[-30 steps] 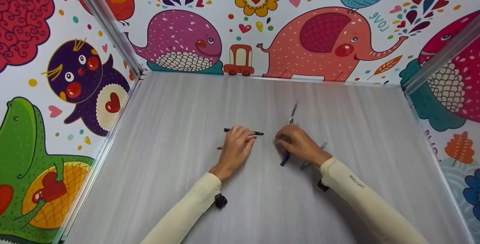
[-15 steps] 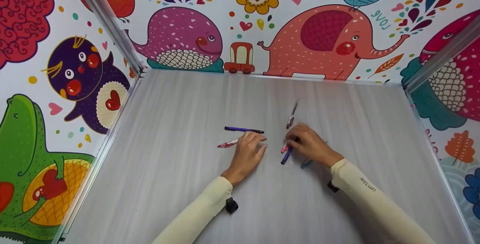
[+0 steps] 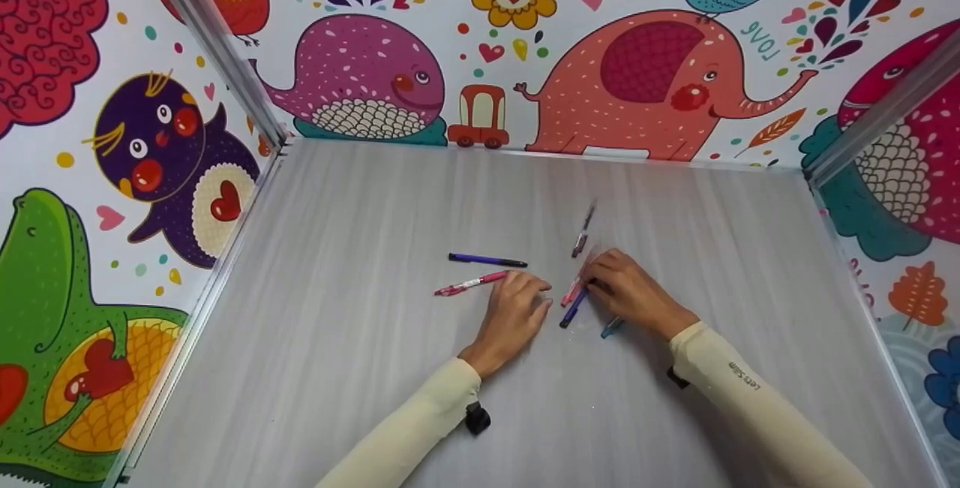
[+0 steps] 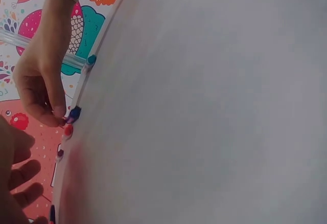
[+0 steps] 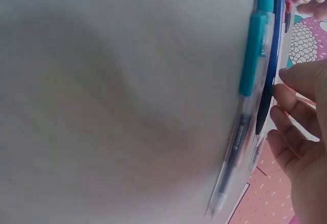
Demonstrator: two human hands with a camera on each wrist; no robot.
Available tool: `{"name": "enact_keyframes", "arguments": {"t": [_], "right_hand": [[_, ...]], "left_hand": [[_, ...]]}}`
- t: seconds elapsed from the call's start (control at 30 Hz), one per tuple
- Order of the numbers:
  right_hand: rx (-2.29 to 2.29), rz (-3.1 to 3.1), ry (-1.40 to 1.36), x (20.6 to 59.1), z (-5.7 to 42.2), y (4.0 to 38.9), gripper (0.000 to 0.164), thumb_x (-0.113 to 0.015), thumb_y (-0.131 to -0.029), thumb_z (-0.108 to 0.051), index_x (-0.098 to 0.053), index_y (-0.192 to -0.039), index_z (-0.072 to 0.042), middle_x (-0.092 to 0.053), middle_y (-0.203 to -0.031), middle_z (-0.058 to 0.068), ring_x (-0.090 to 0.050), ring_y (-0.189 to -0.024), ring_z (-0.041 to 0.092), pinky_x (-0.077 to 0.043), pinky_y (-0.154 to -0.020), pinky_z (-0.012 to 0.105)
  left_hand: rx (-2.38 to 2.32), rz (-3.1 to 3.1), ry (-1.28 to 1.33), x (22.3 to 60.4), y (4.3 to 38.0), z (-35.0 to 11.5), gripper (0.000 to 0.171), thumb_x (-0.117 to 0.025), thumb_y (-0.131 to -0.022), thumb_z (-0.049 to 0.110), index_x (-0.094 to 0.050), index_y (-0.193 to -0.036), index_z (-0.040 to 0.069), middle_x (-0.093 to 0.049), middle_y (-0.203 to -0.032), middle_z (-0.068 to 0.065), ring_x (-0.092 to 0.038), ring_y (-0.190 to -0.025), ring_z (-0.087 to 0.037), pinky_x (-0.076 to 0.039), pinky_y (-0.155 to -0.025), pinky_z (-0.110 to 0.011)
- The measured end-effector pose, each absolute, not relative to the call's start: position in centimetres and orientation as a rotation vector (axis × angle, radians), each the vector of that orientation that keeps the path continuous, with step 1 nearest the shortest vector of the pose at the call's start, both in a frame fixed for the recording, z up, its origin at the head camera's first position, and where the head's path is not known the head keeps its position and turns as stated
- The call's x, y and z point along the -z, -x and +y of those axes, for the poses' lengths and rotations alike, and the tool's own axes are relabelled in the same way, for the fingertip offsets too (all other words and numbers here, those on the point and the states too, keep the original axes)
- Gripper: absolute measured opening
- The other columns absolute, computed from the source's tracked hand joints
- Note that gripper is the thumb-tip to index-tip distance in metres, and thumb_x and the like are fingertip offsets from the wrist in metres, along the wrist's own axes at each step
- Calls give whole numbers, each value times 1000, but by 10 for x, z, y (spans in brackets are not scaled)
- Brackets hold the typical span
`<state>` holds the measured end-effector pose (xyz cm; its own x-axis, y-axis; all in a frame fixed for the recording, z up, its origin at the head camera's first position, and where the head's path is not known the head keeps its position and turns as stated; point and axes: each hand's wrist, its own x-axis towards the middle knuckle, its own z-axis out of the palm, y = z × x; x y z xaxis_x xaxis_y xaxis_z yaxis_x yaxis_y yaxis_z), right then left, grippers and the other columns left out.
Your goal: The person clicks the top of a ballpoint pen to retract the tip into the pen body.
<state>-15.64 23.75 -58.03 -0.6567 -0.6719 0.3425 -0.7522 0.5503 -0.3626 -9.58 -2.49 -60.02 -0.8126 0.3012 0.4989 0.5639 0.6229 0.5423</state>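
My right hand (image 3: 637,293) pinches a blue pen (image 3: 573,311) with thumb and fingertips near its upper part. A pink pen (image 3: 576,285) lies right beside it, partly behind the fingers. Under the same hand is a teal-capped clear pen (image 5: 253,55), its far part hidden in the head view. My left hand (image 3: 514,323) is low over the table with loosely bent fingers and holds nothing. Its fingertips overlap the end of a red-and-white pen (image 3: 469,284). A blue pen with black ends (image 3: 487,260) lies just beyond that.
A clear pen with a dark refill (image 3: 583,229) lies farther back, pointing away. The grey table (image 3: 360,398) meets printed cartoon walls (image 3: 577,60) at the back and sides, with metal posts (image 3: 217,45) at the corners.
My left hand has drawn right and toward me, away from the blue and red-and-white pens. The right hand has shifted right, uncovering the pink pen, and is now at the blue pen.
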Motion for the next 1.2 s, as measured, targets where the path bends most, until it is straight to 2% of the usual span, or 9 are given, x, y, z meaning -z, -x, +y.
{"name": "enact_keyframes", "arguments": {"t": [0.17, 0.33, 0.67, 0.87, 1.2], "right_hand": [[-637, -2579, -1252, 581, 241, 155, 22, -86, -90, 7, -80, -109, -3, -77, -114, 11, -66, -111, 30, -58, -100, 52], [-535, -2494, -1330, 584, 241, 157, 24, -87, -89, 6, -80, -110, -2, -75, -116, 12, -66, -112, 32, -57, -99, 53], [-328, -2471, -1384, 586, 240, 158, 22, -85, -92, 3, -80, -113, 1, -74, -116, 14, -65, -115, 34, -56, -104, 53], [-316, -2455, -1415, 586, 237, 159, 17, -81, -95, 2, -80, -112, 1, -74, -115, 15, -66, -115, 36, -55, -105, 53], [-319, -2453, -1419, 585, 237, 159, 17, -81, -95, 3, -81, -112, 1, -74, -115, 16, -67, -116, 37, -56, -105, 54]], "left_hand": [[934, -2524, 715, 602, 91, -16, 14, -84, -99, 14, -80, -111, 8, -75, -110, -3, -66, -109, -23, -53, -101, -48], [849, -2556, 727, 603, 86, -10, 15, -83, -99, 16, -81, -113, 11, -75, -113, 0, -65, -111, -20, -53, -100, -45], [698, -2598, 735, 606, 78, 1, 21, -85, -99, 23, -81, -117, 12, -75, -112, 1, -64, -112, -19, -51, -102, -43], [582, -2614, 722, 611, 77, 5, 22, -84, -100, 29, -81, -117, 15, -75, -112, 1, -65, -111, -19, -50, -102, -44], [525, -2606, 702, 612, 76, 10, 20, -83, -100, 29, -80, -114, 15, -74, -110, 1, -64, -111, -20, -50, -104, -46]]}}
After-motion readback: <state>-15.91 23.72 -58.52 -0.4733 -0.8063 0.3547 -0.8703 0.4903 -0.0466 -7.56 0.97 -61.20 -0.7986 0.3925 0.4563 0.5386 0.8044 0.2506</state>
